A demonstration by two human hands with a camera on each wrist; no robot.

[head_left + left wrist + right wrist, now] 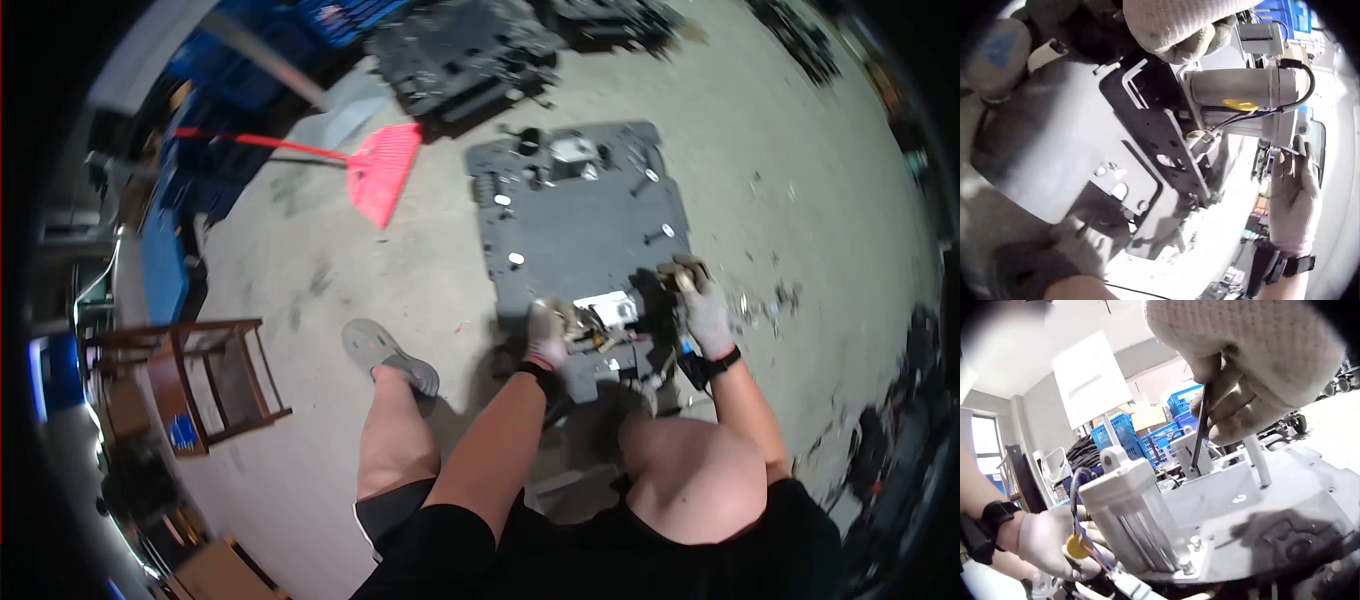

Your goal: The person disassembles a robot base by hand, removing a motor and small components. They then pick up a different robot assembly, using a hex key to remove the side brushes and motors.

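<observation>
A grey motor [1132, 515] with dark wires and a yellow band stands on the near part of the large grey base plate [585, 235]. My gloved left hand [547, 330] is at the motor's left side, fingers curled against it; in the right wrist view this hand [1054, 540] is partly hidden behind the motor. Over the right side of the plate, my gloved right hand [703, 310] pinches a thin dark hex key [1202, 425], its tip pointing down. A black slotted bracket [1160, 140] lies beside the motor in the left wrist view.
A red broom [385, 175] and a chair-like wooden frame [215, 385] are to the left. Another dark base plate [460, 60] lies at the back. Small scattered parts [765, 305] lie on the floor at right. Blue crates [1119, 434] stand behind.
</observation>
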